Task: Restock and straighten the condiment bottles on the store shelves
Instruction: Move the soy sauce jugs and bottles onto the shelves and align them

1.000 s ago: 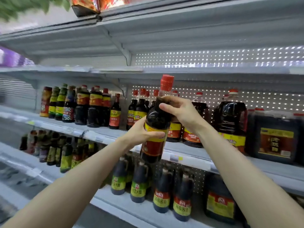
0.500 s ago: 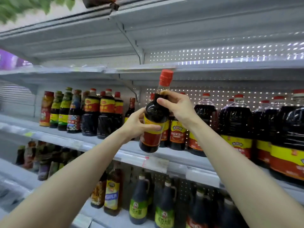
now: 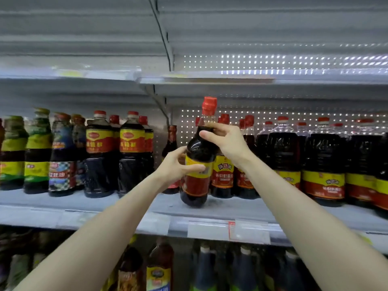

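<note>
A dark sauce bottle (image 3: 198,152) with a red cap and a yellow-and-red label is tilted slightly, its base at or just above the front of the middle shelf (image 3: 231,208). My left hand (image 3: 178,166) grips its label from the left. My right hand (image 3: 226,141) holds its shoulder and neck from the right. Directly behind it stand matching red-capped bottles (image 3: 222,171) in a row.
Larger dark jugs (image 3: 323,162) fill the shelf to the right. Mixed bottles with green, blue and red labels (image 3: 98,154) line the left. A gap lies between the two groups. The shelf above (image 3: 210,79) hangs low. More bottles (image 3: 159,267) sit on the shelf below.
Both hands have carried the bottle forward and down to the shelf front. The view has moved closer and the bottle now stands more upright.
</note>
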### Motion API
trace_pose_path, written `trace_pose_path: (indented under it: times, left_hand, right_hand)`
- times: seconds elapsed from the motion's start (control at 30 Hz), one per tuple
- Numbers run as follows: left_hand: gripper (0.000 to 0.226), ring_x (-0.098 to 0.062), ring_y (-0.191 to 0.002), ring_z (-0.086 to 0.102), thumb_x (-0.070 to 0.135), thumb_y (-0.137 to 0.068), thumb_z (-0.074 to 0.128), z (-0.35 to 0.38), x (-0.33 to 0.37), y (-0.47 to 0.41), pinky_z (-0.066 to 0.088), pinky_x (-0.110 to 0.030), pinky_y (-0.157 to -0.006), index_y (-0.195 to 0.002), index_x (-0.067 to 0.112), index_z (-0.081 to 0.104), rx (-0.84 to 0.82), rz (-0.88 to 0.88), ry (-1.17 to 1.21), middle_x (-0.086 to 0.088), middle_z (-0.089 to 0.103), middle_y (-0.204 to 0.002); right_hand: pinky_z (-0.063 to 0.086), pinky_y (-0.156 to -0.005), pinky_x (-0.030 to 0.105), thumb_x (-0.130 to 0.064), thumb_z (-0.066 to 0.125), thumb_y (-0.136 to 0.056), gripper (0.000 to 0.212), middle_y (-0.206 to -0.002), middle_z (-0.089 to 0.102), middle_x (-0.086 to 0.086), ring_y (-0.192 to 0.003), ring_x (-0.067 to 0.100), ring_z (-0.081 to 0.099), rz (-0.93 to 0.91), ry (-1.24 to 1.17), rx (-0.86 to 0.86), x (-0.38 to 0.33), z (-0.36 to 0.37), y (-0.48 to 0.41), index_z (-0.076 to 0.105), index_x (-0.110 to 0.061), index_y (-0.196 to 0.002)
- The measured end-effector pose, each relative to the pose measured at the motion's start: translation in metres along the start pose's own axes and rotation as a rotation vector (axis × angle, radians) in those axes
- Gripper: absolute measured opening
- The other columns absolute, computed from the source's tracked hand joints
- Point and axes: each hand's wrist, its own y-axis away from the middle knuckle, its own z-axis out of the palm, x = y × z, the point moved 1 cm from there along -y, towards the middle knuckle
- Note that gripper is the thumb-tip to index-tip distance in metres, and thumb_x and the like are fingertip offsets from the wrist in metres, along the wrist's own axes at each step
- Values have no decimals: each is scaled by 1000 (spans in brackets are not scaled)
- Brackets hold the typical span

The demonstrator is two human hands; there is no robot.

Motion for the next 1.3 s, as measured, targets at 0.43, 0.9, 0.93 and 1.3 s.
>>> trace_pose_path:
  times: [0.43,0.9,0.93,1.3]
  left_hand:
    - [35,-5,-84,70,19,-81,76,-7,-33,-24,54,-19,-58,-113,18,62,-100,-49,177,2,72,-98]
    - [43,-14,-107,64,37,-85,69,3,-49,-31,56,-40,-81,-124,24,56,-59,-136,204,4,68,-115]
    - [45,-15,-109,63,40,-85,69,3,-50,-30,55,-43,-84,-125,25,56,-65,-146,204,4,67,-117]
    - [55,-18,-115,61,37,-89,62,-3,-59,-12,48,-42,-97,-140,31,44,-206,-271,316,3,64,-126]
  right_hand:
    - [58,-85,40,-28,80,-78,30,-102,73,-1,-93,13,70,99,176,85,22,25,-34,71,-19,-105]
    - [46,-103,42,-29,68,-89,53,-133,59,3,-114,12,55,188,91,22,50,21,-32,53,-11,-136]
    - [47,-102,40,-30,67,-90,51,-132,59,2,-112,11,55,198,91,10,51,20,-30,53,-12,-135]
    - [45,-102,54,-51,69,-82,83,-157,27,4,-138,27,36,332,54,-7,89,24,6,24,-35,-151]
